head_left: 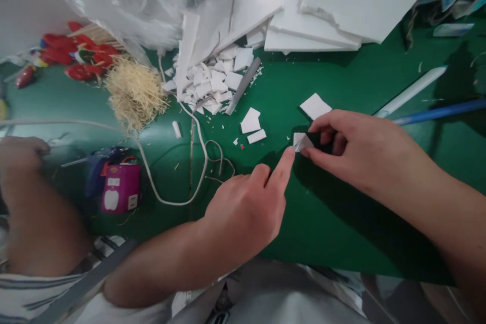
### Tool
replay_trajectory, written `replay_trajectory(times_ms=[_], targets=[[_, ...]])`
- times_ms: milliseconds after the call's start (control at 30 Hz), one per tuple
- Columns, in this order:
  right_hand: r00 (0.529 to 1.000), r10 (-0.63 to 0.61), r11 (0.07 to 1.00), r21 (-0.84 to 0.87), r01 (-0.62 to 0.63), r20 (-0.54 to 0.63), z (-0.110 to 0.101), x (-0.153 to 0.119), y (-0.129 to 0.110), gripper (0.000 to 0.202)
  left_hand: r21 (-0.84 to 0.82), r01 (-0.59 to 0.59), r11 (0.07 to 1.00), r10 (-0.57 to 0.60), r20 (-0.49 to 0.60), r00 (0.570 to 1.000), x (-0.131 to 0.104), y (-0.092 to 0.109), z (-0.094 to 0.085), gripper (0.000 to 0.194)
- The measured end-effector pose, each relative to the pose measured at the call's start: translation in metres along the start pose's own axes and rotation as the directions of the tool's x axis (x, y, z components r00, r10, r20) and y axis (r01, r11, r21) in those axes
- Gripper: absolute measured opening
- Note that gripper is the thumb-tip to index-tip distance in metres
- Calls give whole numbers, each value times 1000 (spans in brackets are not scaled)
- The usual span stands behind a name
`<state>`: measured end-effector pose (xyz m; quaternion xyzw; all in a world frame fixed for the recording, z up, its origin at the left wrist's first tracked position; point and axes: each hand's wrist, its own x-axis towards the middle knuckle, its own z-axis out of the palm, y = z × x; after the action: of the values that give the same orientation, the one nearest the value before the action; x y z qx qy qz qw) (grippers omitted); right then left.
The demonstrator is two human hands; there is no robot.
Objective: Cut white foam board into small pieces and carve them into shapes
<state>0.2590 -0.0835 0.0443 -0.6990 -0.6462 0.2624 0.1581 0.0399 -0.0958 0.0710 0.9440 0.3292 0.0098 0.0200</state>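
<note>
A small white foam board piece (300, 141) with a slanted, creased-looking face is at the green table's middle right. My right hand (353, 144) has its thumb and index finger around the right side of this piece in a pinch. From the left, my left hand (252, 200) touches the piece's near corner with its outstretched index fingertip. Its other fingers are curled and its thumb is hidden; it grips nothing that I can see. Just beyond my right fingertips lies a flat white foam square (315, 106). Two white offcuts (251, 121) lie to the left.
White foam sheets (322, 0) are stacked at the back beside a heap of foam scraps (216, 81) and a grey strip (243, 86). A white cable (152, 177) loops across the left. A purple box (120, 190) sits near another person's arm (34, 202). A blue pen-like stick (440, 111) lies right.
</note>
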Motion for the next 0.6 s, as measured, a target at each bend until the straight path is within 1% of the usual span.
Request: replay_trajectory(times_ms=[100,167,300,367,467,600], targets=[[1000,-12,1000,-7,12,-7,1,1,4,31,14,1,1000,-1,16,1000,1,2,-2,50],[999,-35,999,-14,35,10,2,1,6,36,21,-4,1000,3,31,1000,2,2,-2,51],[991,-124,992,13,124,44,4,3,9,31,24,-9,1000,8,25,1000,3,2,-2,51],[987,-151,988,39,149,51,4,5,10,28,33,-8,999,7,12,1000,3,2,-1,51],[986,-154,987,61,150,62,4,6,9,27,48,-2,999,1,13,1000,3,3,0,51],[989,-121,992,54,117,83,3,8,6,27,58,-3,998,2,27,1000,3,5,-1,51]])
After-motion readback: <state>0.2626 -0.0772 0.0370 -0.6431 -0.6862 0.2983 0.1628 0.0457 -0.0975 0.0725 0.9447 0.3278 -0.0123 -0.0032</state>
